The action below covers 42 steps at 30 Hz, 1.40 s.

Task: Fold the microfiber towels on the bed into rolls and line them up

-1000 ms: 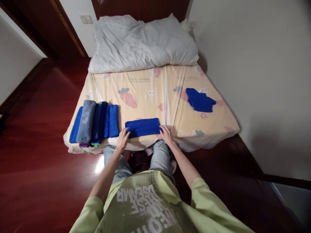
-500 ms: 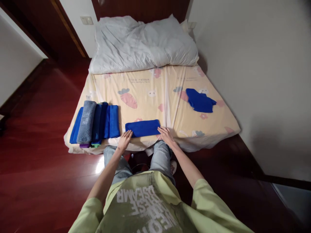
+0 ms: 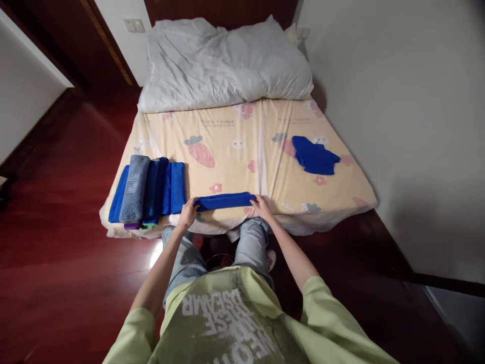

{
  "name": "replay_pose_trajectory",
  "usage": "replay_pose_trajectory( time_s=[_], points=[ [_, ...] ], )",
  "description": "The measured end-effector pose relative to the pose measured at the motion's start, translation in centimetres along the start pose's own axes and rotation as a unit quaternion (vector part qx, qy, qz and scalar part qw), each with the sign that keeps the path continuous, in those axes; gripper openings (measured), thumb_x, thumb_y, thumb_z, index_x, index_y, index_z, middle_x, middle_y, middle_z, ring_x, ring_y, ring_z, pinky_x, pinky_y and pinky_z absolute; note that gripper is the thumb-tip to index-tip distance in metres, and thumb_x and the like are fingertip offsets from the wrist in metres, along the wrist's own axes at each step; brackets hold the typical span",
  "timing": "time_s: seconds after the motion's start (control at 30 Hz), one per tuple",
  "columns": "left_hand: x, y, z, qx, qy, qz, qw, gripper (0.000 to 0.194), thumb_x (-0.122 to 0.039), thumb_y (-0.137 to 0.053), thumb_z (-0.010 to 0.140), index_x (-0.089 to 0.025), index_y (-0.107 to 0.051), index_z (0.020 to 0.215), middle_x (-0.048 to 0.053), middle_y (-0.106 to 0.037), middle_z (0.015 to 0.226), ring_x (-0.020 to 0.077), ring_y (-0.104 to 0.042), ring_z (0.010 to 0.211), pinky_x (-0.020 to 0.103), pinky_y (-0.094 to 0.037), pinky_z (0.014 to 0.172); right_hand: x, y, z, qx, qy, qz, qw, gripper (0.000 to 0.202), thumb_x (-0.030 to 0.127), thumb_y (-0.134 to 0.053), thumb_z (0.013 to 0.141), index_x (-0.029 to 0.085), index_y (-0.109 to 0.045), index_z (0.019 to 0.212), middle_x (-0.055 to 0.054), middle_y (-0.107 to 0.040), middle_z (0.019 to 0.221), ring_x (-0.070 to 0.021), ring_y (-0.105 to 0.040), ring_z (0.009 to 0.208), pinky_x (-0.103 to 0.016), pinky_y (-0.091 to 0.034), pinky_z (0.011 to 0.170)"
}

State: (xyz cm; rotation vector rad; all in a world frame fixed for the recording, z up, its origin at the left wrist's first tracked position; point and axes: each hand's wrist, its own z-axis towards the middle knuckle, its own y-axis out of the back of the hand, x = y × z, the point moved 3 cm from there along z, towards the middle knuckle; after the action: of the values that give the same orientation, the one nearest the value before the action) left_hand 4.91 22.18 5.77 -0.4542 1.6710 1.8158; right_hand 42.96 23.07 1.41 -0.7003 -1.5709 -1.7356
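Near the front edge of the bed, a blue towel (image 3: 224, 201) is folded into a narrow strip. My left hand (image 3: 188, 214) pinches its left end, and my right hand (image 3: 261, 207) pinches the right end. Left of it lies a row of folded towels: a grey-blue towel (image 3: 134, 189) with lettering rests on top of several blue ones (image 3: 177, 188). Bits of purple and green cloth show at the row's front. Farther right on the sheet, a crumpled blue cloth (image 3: 315, 155) lies by itself.
The bed (image 3: 231, 136) has a yellow sheet printed with carrots and flowers. A bunched white quilt (image 3: 227, 65) covers its head end. A grey wall (image 3: 397, 126) stands along the right. Dark red floor (image 3: 68, 242) runs along the left, and my legs are against the front edge.
The towel's near edge has been lifted and folded over, so the flat rectangle is now a narrower strip. Both hands went from lying on its corners to gripping its ends.
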Motion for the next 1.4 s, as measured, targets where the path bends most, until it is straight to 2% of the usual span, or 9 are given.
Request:
replay_pose_trajectory(
  time_s=[0.33, 0.43, 0.5, 0.67, 0.8, 0.87, 1.03, 1.27, 1.4],
  points=[
    [1.1, -0.8, 3.3, 0.018, 0.065, 0.087, 0.994, 0.022, -0.015, -0.051, 0.088, -0.017, -0.059, 0.109, 0.013, -0.062, 0.1, 0.0267, -0.066, 0.092, 0.037, -0.052, 0.084, 1.0, -0.7, 1.9, -0.002, -0.071, -0.026, 0.997, 0.023, 0.038, -0.056, 0.091, 0.021, -0.068, 0.101, -0.009, -0.074, 0.095, -0.0235, -0.07, 0.088, -0.034, -0.054, 0.079],
    [0.5, -0.9, 3.1, 0.021, 0.075, 0.124, 0.989, 0.02, -0.017, -0.05, 0.091, -0.016, -0.058, 0.11, 0.015, -0.06, 0.106, 0.0277, -0.065, 0.091, 0.037, -0.051, 0.079, 1.5, -0.6, 2.0, -0.012, -0.09, -0.026, 0.996, 0.023, 0.038, -0.06, 0.089, 0.021, -0.068, 0.103, -0.009, -0.074, 0.094, -0.0233, -0.069, 0.088, -0.034, -0.054, 0.078],
    [-0.3, -0.8, 2.7, 0.013, 0.044, 0.152, 0.987, 0.02, -0.017, -0.047, 0.092, -0.016, -0.059, 0.109, 0.017, -0.058, 0.113, 0.0294, -0.062, 0.098, 0.04, -0.05, 0.083, 1.8, -0.5, 1.9, -0.025, -0.085, -0.043, 0.995, 0.026, 0.039, -0.06, 0.088, 0.021, -0.067, 0.107, -0.008, -0.072, 0.091, -0.0234, -0.068, 0.086, -0.035, -0.053, 0.079],
    [-1.8, -0.6, 1.3, 0.061, -0.1, 0.195, 0.974, 0.029, -0.01, -0.046, 0.089, -0.02, -0.062, 0.111, 0.016, -0.059, 0.122, 0.0307, -0.052, 0.118, 0.047, -0.044, 0.097, 3.3, 0.4, 1.3, -0.063, 0.025, -0.134, 0.989, 0.029, 0.03, -0.055, 0.092, 0.021, -0.063, 0.118, -0.011, -0.066, 0.107, -0.0263, -0.06, 0.103, -0.042, -0.048, 0.094],
    [-1.4, -0.7, 0.6, 0.076, -0.131, 0.192, 0.97, 0.029, -0.022, -0.048, 0.093, -0.017, -0.061, 0.119, 0.018, -0.06, 0.124, 0.0314, -0.052, 0.12, 0.046, -0.043, 0.099, 4.5, 0.2, 0.9, 0.051, 0.161, -0.197, 0.966, 0.035, 0.012, -0.045, 0.092, 0.021, -0.067, 0.117, -0.011, -0.063, 0.114, -0.0253, -0.055, 0.112, -0.041, -0.044, 0.101],
    [-1.0, -0.9, 0.4, 0.079, -0.146, 0.19, 0.968, 0.035, -0.028, -0.052, 0.091, -0.015, -0.059, 0.123, 0.02, -0.057, 0.131, 0.0335, -0.049, 0.126, 0.047, -0.042, 0.101, 4.7, 0.1, 0.9, 0.093, 0.196, -0.21, 0.953, 0.036, 0.011, -0.045, 0.091, 0.02, -0.066, 0.119, -0.011, -0.064, 0.115, -0.0255, -0.054, 0.114, -0.041, -0.043, 0.102],
    [-0.6, -1.3, 0.5, 0.098, -0.144, 0.184, 0.967, 0.044, -0.013, -0.053, 0.084, -0.016, -0.057, 0.127, 0.021, -0.054, 0.134, 0.0346, -0.046, 0.131, 0.048, -0.04, 0.104, 5.0, 0.1, 1.0, 0.125, 0.203, -0.243, 0.94, 0.037, 0.023, -0.056, 0.09, 0.018, -0.062, 0.126, -0.014, -0.061, 0.121, -0.0309, -0.05, 0.12, -0.047, -0.041, 0.103],
    [-2.2, -0.4, 1.6, 0.12, -0.137, 0.183, 0.966, 0.037, -0.008, -0.043, 0.088, -0.016, -0.06, 0.12, 0.02, -0.061, 0.118, 0.0327, -0.056, 0.113, 0.046, -0.041, 0.098, 5.7, -0.8, 1.7, 0.144, 0.205, -0.344, 0.905, 0.036, 0.007, -0.043, 0.088, 0.016, -0.064, 0.116, -0.018, -0.062, 0.115, -0.0323, -0.053, 0.111, -0.045, -0.042, 0.096],
    [-2.6, 1.2, -0.2, 0.103, -0.178, 0.196, 0.959, 0.034, -0.012, -0.042, 0.093, -0.017, -0.061, 0.121, 0.017, -0.063, 0.118, 0.0285, -0.057, 0.107, 0.043, -0.043, 0.094, 6.9, -0.5, 4.5, 0.14, 0.231, -0.407, 0.873, 0.036, 0.003, -0.041, 0.087, 0.015, -0.064, 0.112, -0.018, -0.063, 0.109, -0.0301, -0.054, 0.104, -0.042, -0.043, 0.091]
  ],
)
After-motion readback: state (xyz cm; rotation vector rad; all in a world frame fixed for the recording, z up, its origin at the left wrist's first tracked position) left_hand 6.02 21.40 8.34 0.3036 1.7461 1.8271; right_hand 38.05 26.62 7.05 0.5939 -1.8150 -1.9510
